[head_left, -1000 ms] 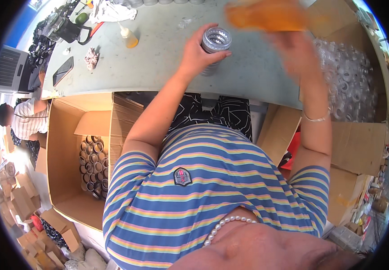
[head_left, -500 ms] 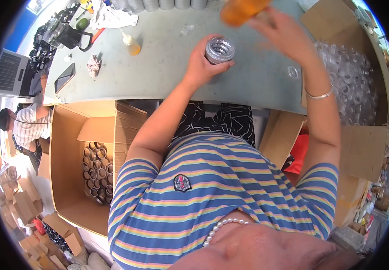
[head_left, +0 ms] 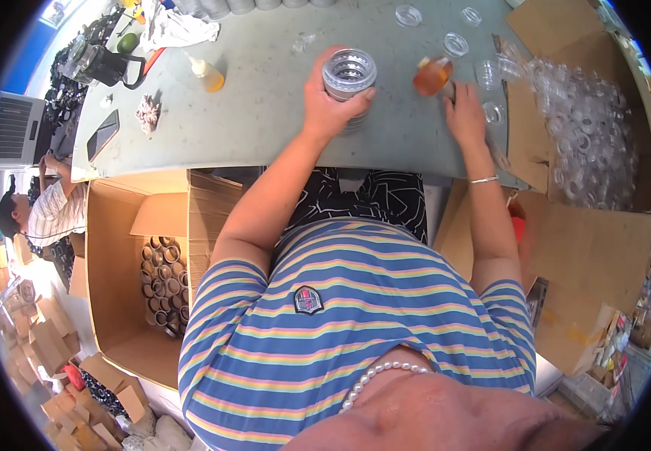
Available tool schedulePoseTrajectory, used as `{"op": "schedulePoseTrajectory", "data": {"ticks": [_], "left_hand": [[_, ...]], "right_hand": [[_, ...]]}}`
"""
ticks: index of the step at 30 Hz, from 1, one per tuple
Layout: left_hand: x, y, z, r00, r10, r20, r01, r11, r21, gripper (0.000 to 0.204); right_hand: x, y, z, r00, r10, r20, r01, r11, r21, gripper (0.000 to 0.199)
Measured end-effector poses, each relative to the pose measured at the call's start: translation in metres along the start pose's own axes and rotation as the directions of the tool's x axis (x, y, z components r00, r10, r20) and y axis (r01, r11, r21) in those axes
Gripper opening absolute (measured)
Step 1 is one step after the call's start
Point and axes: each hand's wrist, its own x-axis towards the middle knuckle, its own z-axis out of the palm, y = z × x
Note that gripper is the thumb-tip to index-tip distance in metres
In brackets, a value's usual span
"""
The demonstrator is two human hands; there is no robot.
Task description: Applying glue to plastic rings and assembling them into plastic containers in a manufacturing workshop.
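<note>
On table [head_left: 265, 113]: left hand [head_left: 327, 105] grips clear jar [head_left: 349, 74] upright; right hand [head_left: 464, 113] beside it, fingers around amber bottle [head_left: 432, 75]. Looks like the filling step; next calls for lining bottle over jar.

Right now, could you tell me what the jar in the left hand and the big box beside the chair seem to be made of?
The jar under the left hand looks like clear glossy plastic: see-through, with bright glints. The box looks like plain brown matte cardboard, with folded flaps.
</note>
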Motion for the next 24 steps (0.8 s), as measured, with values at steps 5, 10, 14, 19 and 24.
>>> {"op": "schedulePoseTrajectory", "data": {"ticks": [5,10,14,19,24], "left_hand": [[0.015,-0.006,-0.019,0.988,0.086,-0.127,-0.098,0.991,-0.091,0.066],[0.022,-0.008,-0.053,0.964,0.175,-0.2,-0.178,0.984,0.005,0.062],[0.005,-0.013,-0.073,0.952,0.134,-0.275,-0.114,0.989,0.089,0.062],[-0.04,-0.007,-0.078,0.973,-0.123,-0.193,0.167,0.958,0.232,0.071],[-0.044,-0.005,-0.081,0.978,-0.176,-0.107,0.2,0.936,0.289,0.075]], "right_hand": [[-0.007,-0.015,0.017,0.981,-0.061,-0.184,0.046,0.995,-0.085,0.046],[-0.029,-0.129,0.023,0.979,-0.161,-0.127,0.204,0.69,0.695,0.073],[-0.036,-0.141,0.058,0.936,-0.349,0.04,0.273,0.794,0.543,0.089],[-0.022,-0.131,0.051,0.996,-0.088,-0.03,0.086,0.74,0.668,0.09],[0.024,-0.185,-0.007,0.981,-0.123,-0.15,0.189,0.431,0.882,0.087]]}}
